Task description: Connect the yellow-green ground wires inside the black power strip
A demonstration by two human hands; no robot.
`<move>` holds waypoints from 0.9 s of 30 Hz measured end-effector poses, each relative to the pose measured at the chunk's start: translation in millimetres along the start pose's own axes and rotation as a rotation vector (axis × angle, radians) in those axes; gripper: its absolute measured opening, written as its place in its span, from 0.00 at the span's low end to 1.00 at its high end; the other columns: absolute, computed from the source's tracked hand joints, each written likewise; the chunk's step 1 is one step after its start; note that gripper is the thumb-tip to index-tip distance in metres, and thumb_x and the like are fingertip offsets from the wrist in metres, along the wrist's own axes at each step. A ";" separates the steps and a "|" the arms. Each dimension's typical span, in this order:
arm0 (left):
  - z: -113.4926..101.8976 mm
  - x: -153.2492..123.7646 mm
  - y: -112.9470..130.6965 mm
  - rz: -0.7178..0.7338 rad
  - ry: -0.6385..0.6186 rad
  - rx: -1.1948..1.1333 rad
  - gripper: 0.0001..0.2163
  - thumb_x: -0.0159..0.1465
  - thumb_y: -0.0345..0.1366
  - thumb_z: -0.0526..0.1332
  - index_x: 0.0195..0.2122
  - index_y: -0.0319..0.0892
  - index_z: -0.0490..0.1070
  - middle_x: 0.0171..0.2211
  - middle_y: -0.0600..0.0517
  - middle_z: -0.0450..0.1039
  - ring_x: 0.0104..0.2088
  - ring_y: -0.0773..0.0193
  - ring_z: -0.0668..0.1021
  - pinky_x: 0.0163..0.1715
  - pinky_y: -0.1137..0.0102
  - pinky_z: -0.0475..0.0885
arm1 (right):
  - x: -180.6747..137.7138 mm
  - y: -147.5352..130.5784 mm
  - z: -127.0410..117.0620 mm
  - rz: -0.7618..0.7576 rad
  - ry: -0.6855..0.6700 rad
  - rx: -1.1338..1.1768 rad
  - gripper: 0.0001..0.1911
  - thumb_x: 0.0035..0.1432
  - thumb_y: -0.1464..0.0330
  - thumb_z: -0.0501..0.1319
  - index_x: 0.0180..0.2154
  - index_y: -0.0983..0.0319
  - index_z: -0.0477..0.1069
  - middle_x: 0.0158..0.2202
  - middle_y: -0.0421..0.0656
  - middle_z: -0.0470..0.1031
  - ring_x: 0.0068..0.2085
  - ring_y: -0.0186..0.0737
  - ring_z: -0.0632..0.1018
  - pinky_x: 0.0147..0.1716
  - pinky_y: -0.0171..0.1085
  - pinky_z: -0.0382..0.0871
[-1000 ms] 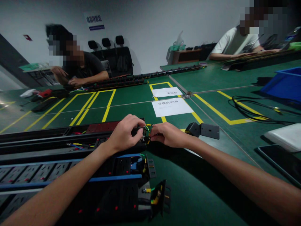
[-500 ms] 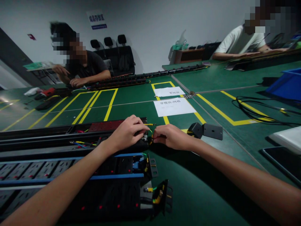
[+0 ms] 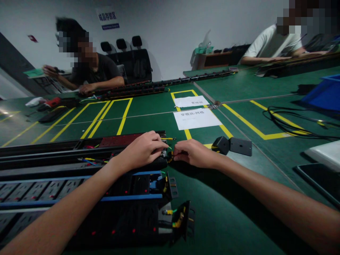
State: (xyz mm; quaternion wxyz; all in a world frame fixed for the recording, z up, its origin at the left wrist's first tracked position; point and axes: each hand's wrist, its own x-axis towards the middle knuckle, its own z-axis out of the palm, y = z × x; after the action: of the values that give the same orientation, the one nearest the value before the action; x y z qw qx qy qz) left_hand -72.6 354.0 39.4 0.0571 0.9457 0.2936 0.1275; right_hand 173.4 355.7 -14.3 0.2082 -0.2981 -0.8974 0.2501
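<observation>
Several long black power strips [image 3: 79,198] lie side by side on the green table, their open ends toward the middle. My left hand [image 3: 142,150] rests curled over the end of one strip, fingers closed on its end piece. My right hand [image 3: 192,153] pinches a yellow-green wire [image 3: 170,156] that comes out of that end. The two hands almost touch. A second yellow-tipped wire [image 3: 168,138] sticks out just behind them. Loose yellow-green wires [image 3: 175,219] also hang from the nearest strip's open end cap.
Two black end brackets [image 3: 233,146] lie right of my hands. White paper labels [image 3: 196,118] sit inside yellow floor-tape boxes. A black cable coil [image 3: 287,122], a blue bin [image 3: 322,94] and a white slab [image 3: 325,154] are at the right. Two other people work at the far side.
My hands have stayed at the strip's end, the right one shifting slightly lower along the wire. The person at the back left has raised one arm out to the side.
</observation>
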 end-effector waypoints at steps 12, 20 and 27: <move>1.7 -0.3 -0.6 0.029 -0.006 0.041 0.11 0.68 0.31 0.57 0.46 0.41 0.78 0.42 0.43 0.72 0.45 0.56 0.73 0.45 0.61 0.71 | 0.1 0.2 0.6 0.022 -0.004 0.026 0.05 0.62 0.73 0.64 0.32 0.61 0.75 0.31 0.41 0.77 0.33 0.37 0.74 0.32 0.35 0.61; 8.2 1.2 -2.1 -0.037 0.066 -0.071 0.12 0.65 0.27 0.55 0.47 0.40 0.74 0.41 0.46 0.72 0.43 0.59 0.74 0.45 0.64 0.71 | 0.9 0.2 1.5 0.042 0.004 0.045 0.05 0.62 0.73 0.63 0.33 0.61 0.76 0.33 0.42 0.79 0.34 0.38 0.76 0.32 0.35 0.62; 10.4 6.2 10.0 -0.221 0.108 -0.009 0.10 0.59 0.31 0.59 0.42 0.40 0.69 0.37 0.48 0.68 0.37 0.60 0.72 0.38 0.65 0.70 | 1.4 -2.0 -0.8 0.114 -0.014 0.082 0.04 0.61 0.72 0.65 0.32 0.61 0.75 0.30 0.41 0.77 0.30 0.36 0.74 0.28 0.34 0.59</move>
State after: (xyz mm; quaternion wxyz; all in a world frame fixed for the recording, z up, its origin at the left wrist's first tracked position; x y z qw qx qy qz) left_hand -59.5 349.0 32.5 0.0594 0.8991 0.3980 0.1724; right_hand 172.0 355.4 -12.3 0.1993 -0.3382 -0.8693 0.3002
